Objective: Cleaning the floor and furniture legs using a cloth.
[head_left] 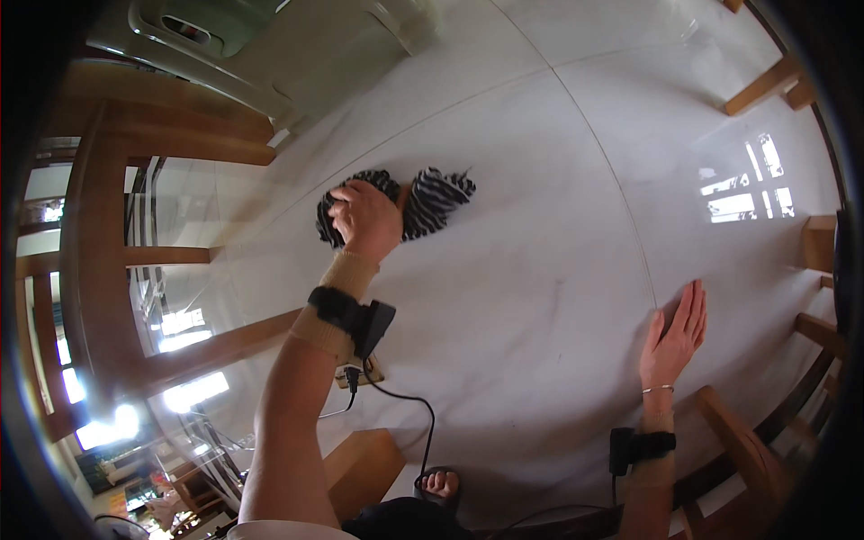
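Note:
A bunched black-and-white zebra-striped cloth (432, 202) lies on the pale marbled floor, left of the middle. My left hand (367, 219) rests on its left part, with fingers curled over the fabric and fingertips partly hidden in it. A narrow brown strip shows between the cloth's two lobes, but its kind is unclear. Far to the right, my right hand (673, 337) is stretched out low over the bare tiles, open and with nothing in it. Whether it touches the floor cannot be told. Both wrists carry black strapped devices over tan bands.
Wooden furniture frames stand at left (90, 234) and right (747, 441). A pale green smooth-sided object (306, 54) fills the upper left. Black cables (430, 423) trail near a plug block (364, 371), a wooden leg (364, 468) and a sandalled foot (439, 484).

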`<state>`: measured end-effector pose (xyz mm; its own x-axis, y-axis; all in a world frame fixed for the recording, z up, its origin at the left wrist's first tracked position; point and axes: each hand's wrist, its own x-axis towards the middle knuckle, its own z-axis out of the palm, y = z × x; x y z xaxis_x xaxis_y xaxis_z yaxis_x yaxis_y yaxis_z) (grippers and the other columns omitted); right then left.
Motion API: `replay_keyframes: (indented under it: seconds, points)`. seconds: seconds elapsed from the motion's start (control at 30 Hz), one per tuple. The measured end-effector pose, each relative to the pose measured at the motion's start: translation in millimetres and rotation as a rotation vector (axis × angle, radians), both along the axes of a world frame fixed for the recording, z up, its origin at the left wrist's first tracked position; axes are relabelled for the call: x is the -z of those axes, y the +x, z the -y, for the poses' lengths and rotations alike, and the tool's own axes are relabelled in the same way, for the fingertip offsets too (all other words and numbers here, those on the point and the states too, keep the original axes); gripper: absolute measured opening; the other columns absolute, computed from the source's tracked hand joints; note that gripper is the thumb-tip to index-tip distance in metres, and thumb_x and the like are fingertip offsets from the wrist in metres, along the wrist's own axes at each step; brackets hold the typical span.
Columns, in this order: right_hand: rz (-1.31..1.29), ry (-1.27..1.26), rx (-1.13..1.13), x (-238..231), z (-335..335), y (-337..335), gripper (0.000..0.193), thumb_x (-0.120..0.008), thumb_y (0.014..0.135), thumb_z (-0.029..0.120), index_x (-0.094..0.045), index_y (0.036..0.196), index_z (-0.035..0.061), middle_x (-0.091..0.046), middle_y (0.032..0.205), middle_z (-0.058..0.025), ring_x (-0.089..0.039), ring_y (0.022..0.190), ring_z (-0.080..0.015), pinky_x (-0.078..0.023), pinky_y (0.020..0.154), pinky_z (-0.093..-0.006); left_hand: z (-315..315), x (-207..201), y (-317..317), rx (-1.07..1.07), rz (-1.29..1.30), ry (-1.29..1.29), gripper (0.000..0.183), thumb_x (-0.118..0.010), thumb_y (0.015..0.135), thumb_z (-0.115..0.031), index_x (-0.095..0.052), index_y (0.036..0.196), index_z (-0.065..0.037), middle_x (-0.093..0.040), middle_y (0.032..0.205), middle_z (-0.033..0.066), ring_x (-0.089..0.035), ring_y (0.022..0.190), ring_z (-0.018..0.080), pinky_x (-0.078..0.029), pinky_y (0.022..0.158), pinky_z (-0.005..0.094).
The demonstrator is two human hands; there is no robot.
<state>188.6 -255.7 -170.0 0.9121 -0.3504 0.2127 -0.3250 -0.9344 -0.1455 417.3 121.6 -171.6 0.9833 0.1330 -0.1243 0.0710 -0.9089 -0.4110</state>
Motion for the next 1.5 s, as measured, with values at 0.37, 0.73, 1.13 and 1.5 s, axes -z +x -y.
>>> replay_keyframes:
  seconds: [0.37, 0.73, 1.13, 1.5]
  points:
    - [0.104, -0.024, 0.023, 23.1, 5.7, -0.5, 0.054, -0.049, 0.089, 0.029, -0.038, 0.135, 0.0036, -0.038, 0.142, -0.0091, -0.033, 0.132, -0.0268, -0.021, 0.11, -0.041, 121.7, -63.4, -210.1, 0.61, -0.56, -0.042, 0.113, -0.052, 0.066, -0.079, -0.041, 0.112, 0.024, -0.044, 0.105, 0.0392, -0.059, 0.074, 0.0406, -0.052, 0.056, 0.0384]
    - [-0.017, 0.51, -0.712, -42.3, -120.3, -93.9, 0.043, -0.065, 0.072, 0.014, -0.06, 0.114, 0.0065, -0.05, 0.127, -0.0106, -0.05, 0.112, -0.0265, -0.042, 0.093, -0.0347, 68.4, -56.8, -205.0, 1.301, -0.322, -0.427, 0.026, -0.055, 0.07, -0.007, -0.054, 0.095, 0.001, -0.051, 0.084, 0.0095, -0.053, 0.068, 0.0228, -0.044, 0.057, 0.0327]
    - [0.324, 0.381, -0.486, 6.4, -195.1, 153.2, 0.03, -0.049, 0.083, 0.01, -0.062, 0.11, 0.016, -0.053, 0.126, 0.0002, -0.045, 0.119, -0.0214, -0.034, 0.098, -0.0347, 23.0, -75.4, 58.8, 1.139, 0.086, -0.202, 0.04, -0.057, 0.072, 0.002, -0.056, 0.11, -0.01, -0.054, 0.095, 0.013, -0.055, 0.09, 0.0357, -0.046, 0.079, 0.042]
    - [0.207, 0.474, -0.634, 17.3, -311.8, 105.0, 0.023, -0.055, 0.081, 0.018, -0.067, 0.101, 0.0165, -0.058, 0.116, 0.0055, -0.046, 0.116, -0.0136, -0.034, 0.097, -0.0295, -118.6, -43.5, -24.4, 0.534, -0.439, -0.177, 0.04, -0.049, 0.071, 0.007, -0.034, 0.108, 0.003, -0.042, 0.105, 0.0316, -0.053, 0.088, 0.0518, -0.047, 0.077, 0.0518]
